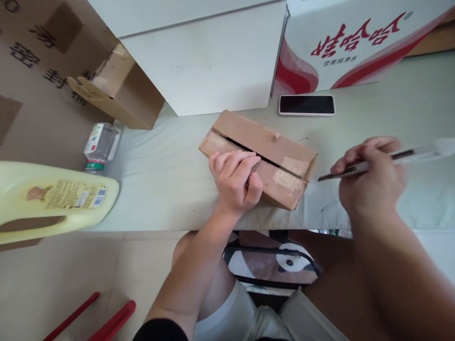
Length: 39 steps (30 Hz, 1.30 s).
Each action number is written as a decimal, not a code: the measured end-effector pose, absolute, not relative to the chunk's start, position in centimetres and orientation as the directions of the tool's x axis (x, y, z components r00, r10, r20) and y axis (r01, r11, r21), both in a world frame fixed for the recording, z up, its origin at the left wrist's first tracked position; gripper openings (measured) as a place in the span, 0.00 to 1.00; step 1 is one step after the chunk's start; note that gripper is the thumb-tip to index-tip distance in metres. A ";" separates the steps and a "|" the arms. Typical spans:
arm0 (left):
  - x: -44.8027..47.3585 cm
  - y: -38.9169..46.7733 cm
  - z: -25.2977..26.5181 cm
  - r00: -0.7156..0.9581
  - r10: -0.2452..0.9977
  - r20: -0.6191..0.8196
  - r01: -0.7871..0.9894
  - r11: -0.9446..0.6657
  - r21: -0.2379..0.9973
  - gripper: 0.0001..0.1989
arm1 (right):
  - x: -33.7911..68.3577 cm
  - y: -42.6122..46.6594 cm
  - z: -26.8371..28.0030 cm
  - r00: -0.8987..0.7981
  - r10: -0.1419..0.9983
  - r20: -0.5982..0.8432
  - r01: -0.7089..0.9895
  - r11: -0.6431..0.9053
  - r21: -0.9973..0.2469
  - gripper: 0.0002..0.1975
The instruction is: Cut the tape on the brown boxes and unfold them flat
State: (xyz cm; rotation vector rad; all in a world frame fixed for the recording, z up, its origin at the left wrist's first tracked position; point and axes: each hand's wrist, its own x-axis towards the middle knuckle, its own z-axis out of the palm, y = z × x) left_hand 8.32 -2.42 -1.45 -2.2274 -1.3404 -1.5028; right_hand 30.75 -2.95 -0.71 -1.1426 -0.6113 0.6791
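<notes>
One carton (261, 135) on surface (159, 189), one gap along top. Left hand (235, 179): grip clasping carton's near side. Right hand (373, 175): grip pinching one knife (401, 154), tip near carton. One phone (306, 105) beyond.

Under your left hand (236, 180), the small box (265, 139) is matt cardboard, with smoother tape (286, 179) stuck across it. The cutter (355, 168) in your right hand (373, 177) looks like smooth metal along its blade. Your surface (159, 180) is soft, matt cloth, creased along its near edge. Towards its far edge you have a phone (306, 105) with a smooth, glossy screen; at the near left corner, a smooth plastic jug (60, 194); beyond that, a clear, shiny plastic bottle (103, 144).
</notes>
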 end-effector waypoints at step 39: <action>7.1 -2.3 -1.9 0.119 0.535 0.836 0.654 -0.676 0.339 0.18 | 29.8 -4.2 -4.6 -0.172 0.974 0.147 0.912 0.214 -0.349 0.11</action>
